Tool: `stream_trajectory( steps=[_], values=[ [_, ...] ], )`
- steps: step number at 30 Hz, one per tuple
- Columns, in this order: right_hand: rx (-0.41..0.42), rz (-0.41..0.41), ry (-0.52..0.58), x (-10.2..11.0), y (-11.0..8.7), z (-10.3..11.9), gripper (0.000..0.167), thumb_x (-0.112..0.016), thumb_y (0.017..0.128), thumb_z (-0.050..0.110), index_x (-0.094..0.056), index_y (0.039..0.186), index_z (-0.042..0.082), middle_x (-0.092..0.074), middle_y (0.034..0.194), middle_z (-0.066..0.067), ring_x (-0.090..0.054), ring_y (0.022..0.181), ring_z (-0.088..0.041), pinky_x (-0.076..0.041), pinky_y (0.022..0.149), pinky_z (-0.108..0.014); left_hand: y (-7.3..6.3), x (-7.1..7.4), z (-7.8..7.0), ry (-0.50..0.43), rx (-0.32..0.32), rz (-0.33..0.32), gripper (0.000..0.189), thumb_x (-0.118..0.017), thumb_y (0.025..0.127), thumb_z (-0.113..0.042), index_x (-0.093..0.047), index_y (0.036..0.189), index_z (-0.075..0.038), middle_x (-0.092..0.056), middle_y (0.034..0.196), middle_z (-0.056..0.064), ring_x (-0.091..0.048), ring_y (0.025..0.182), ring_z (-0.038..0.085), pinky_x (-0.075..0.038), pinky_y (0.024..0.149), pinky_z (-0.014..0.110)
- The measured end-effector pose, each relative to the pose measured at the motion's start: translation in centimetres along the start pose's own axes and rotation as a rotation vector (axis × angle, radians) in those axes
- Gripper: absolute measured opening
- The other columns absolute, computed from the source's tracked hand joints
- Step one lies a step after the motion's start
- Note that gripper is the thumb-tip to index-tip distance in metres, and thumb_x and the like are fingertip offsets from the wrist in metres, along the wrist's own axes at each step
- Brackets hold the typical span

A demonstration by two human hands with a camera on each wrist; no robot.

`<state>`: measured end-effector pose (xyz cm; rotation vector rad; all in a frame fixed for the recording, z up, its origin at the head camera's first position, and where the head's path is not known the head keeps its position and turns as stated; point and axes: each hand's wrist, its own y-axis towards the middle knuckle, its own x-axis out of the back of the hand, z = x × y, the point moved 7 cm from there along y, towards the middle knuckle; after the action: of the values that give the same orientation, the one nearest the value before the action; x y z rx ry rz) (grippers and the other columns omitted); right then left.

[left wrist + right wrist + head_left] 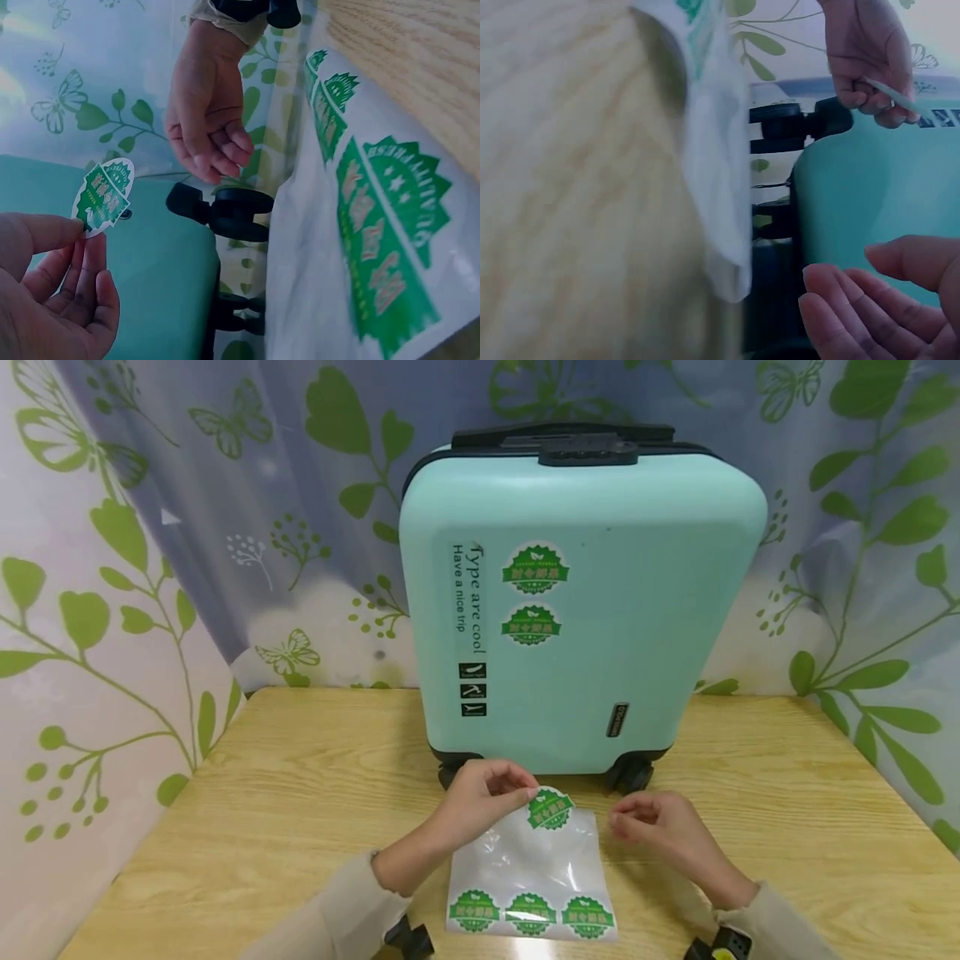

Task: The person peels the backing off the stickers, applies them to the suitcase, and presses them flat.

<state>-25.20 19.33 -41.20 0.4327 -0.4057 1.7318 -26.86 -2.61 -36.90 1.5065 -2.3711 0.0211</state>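
Note:
My left hand [483, 802] pinches a round green-and-white sticker [551, 811] at its edge between thumb and fingertips. In the left wrist view the same sticker [103, 199] stands up from the fingers, printed face showing. Below it on the table lies a white sticker sheet [517, 852], with three green stickers [531, 913] along its near edge. To the right of the sheet, my right hand [667, 831] hovers with nothing in it; the right wrist view shows its fingers [840, 300] loosely curled and the thumb apart from them.
A mint-green suitcase [637, 602] stands upright on the wooden table [315, 793] behind the hands. Two green stickers [534, 568] sit one above the other on its front, beside printed lettering [470, 597]. A leaf-patterned curtain [300, 485] hangs behind.

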Motion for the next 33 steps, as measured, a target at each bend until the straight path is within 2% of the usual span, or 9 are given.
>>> stream_trajectory(
  steps=[6, 14, 18, 21, 25, 29, 33],
  values=[
    [0.091, -0.015, 0.018, 0.2, -0.1, 3.0, 0.030, -0.066, 0.089, 0.025, -0.067, 0.102, -0.002, -0.071, 0.091, -0.010, -0.068, 0.081, -0.023, -0.056, 0.071, -0.033, 0.2, 0.5, -0.9, 0.007, -0.001, -0.036, 0.012, -0.068, 0.087, -0.011, -0.070, 0.093, -0.001, -0.068, 0.085, 0.010, -0.055, 0.067, 0.009, -0.046, 0.058, 0.018],
    [0.219, -0.077, 0.119, 0.3, -0.2, 6.5, 0.026, -0.065, 0.090, 0.023, -0.068, 0.102, 0.001, -0.068, 0.098, -0.017, -0.066, 0.081, -0.012, -0.054, 0.072, -0.029, 0.7, 1.2, -2.2, -0.003, -0.050, -0.054, 0.012, -0.069, 0.085, -0.009, -0.071, 0.092, 0.000, -0.070, 0.086, 0.012, -0.058, 0.067, 0.015, -0.045, 0.056, 0.018],
    [0.274, -0.100, 0.157, 0.6, -0.2, 7.9, 0.025, -0.065, 0.090, 0.020, -0.067, 0.103, -0.002, -0.069, 0.097, -0.012, -0.065, 0.081, -0.013, -0.054, 0.073, -0.029, 0.8, 1.5, -2.9, -0.019, -0.072, -0.052, 0.012, -0.069, 0.085, -0.007, -0.071, 0.092, 0.002, -0.070, 0.087, 0.014, -0.058, 0.067, 0.014, -0.046, 0.056, 0.018],
    [0.291, -0.098, 0.175, 0.8, -0.2, 8.5, 0.023, -0.064, 0.091, 0.019, -0.068, 0.103, -0.001, -0.069, 0.094, -0.004, -0.064, 0.080, -0.014, -0.054, 0.071, -0.029, 1.0, 1.7, -3.5, -0.030, -0.101, -0.050, 0.012, -0.068, 0.085, -0.007, -0.071, 0.092, 0.003, -0.070, 0.087, 0.014, -0.058, 0.066, 0.013, -0.047, 0.057, 0.018],
    [0.303, -0.084, 0.202, 0.8, -0.2, 9.0, 0.023, -0.062, 0.092, 0.018, -0.067, 0.104, -0.002, -0.069, 0.094, -0.003, -0.063, 0.079, -0.014, -0.053, 0.069, -0.027, 1.1, 1.8, -4.3, -0.018, -0.131, -0.039, 0.012, -0.068, 0.085, -0.006, -0.072, 0.091, 0.003, -0.071, 0.086, 0.014, -0.060, 0.068, 0.016, -0.048, 0.058, 0.019],
    [0.311, -0.075, 0.217, 0.6, -0.2, 9.3, 0.023, -0.064, 0.090, 0.016, -0.067, 0.103, -0.003, -0.069, 0.094, -0.004, -0.064, 0.078, -0.015, -0.053, 0.069, -0.028, 1.0, 2.0, -4.8, 0.008, -0.125, -0.041, 0.012, -0.068, 0.085, -0.007, -0.072, 0.092, 0.002, -0.071, 0.086, 0.013, -0.060, 0.068, 0.015, -0.047, 0.056, 0.019],
    [0.313, -0.088, 0.205, 0.4, -0.1, 9.5, 0.019, -0.068, 0.087, 0.016, -0.069, 0.099, 0.001, -0.069, 0.091, -0.004, -0.064, 0.075, -0.015, -0.054, 0.068, -0.030, 1.1, 2.1, -5.0, 0.008, -0.118, -0.040, 0.012, -0.068, 0.085, -0.007, -0.072, 0.093, 0.001, -0.071, 0.086, 0.013, -0.060, 0.067, 0.014, -0.046, 0.056, 0.019]
  ],
)
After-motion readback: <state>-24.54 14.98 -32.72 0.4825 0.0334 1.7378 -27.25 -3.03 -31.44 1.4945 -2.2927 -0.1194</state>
